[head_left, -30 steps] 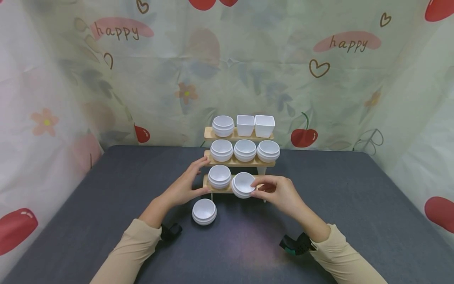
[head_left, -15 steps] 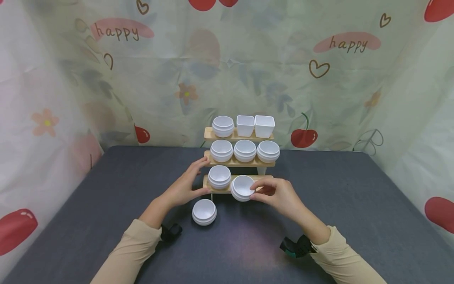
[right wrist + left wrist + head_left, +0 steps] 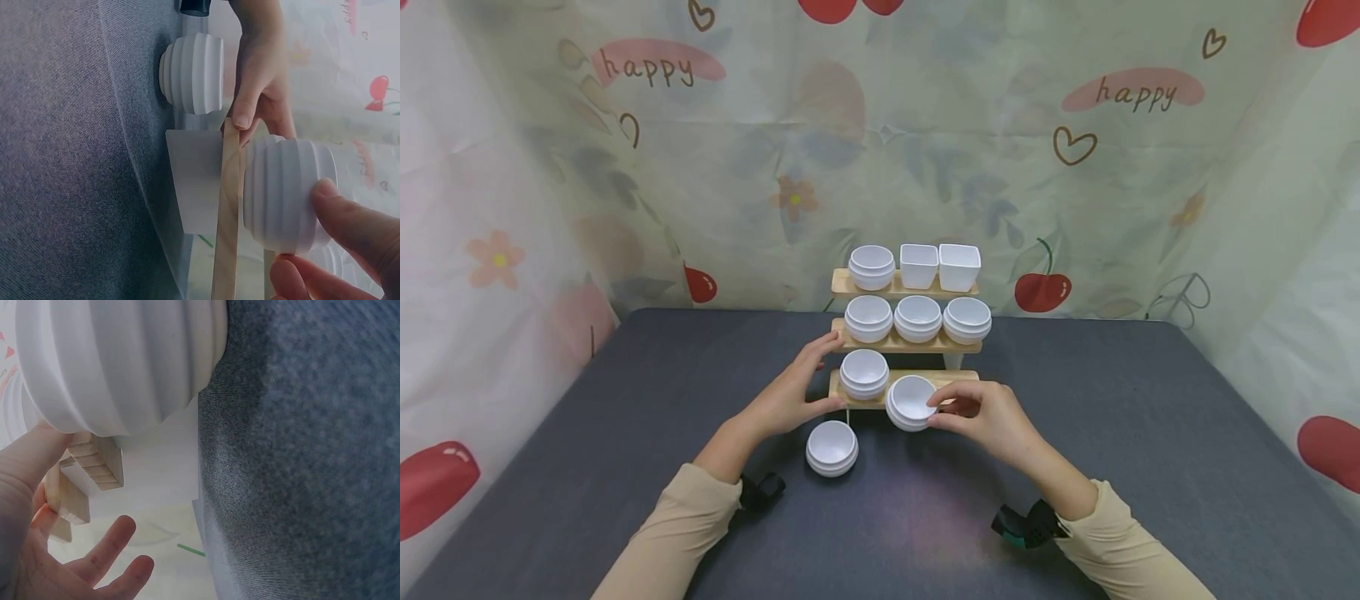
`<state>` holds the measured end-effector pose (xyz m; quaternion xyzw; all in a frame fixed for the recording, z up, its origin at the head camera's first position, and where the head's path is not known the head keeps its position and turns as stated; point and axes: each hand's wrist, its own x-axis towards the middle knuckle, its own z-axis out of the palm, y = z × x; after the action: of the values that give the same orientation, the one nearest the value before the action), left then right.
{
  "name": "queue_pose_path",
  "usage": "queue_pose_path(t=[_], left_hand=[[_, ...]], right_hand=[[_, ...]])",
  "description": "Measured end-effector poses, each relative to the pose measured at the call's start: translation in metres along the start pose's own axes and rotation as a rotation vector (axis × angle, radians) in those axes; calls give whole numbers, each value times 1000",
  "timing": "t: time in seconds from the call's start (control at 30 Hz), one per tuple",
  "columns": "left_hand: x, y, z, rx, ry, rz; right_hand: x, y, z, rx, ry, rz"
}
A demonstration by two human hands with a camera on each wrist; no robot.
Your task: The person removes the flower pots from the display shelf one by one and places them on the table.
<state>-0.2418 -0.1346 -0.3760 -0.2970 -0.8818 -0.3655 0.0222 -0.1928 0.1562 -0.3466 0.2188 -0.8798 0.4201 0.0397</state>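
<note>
At nine o'clock from your right hand [image 3: 988, 418], there's the cup [image 3: 910, 402], pinched at its side; your left hand [image 3: 784, 398], farther off, spreads against the stand [image 3: 947, 376].

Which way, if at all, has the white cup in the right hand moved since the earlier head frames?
Yes: the white cup has shifted down the picture and slightly left, against the bottom shelf, which hasn't visibly moved.

Soft light is bathing the right hand [image 3: 991, 417], pinkish glare is tinting the bench [image 3: 940, 517] to that hand's near left, and haze is veiling both wrist views.
</note>
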Motion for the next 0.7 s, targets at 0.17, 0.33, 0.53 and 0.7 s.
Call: queue_pose_path(t=[0.17,0.33,0.53,0.7], left_hand=[[0,0,0,-4,-9,-24],[0,0,0,2,-10,-30],[0,-1,0,6,-2,-10],[0,-1,0,8,-2,-12]], right_hand=[[0,1,0,-4,-5,0],[-1,1,1,0,-7,-4],[-3,2,2,12,-12,-14],[-3,3,3,13,-18,-14]])
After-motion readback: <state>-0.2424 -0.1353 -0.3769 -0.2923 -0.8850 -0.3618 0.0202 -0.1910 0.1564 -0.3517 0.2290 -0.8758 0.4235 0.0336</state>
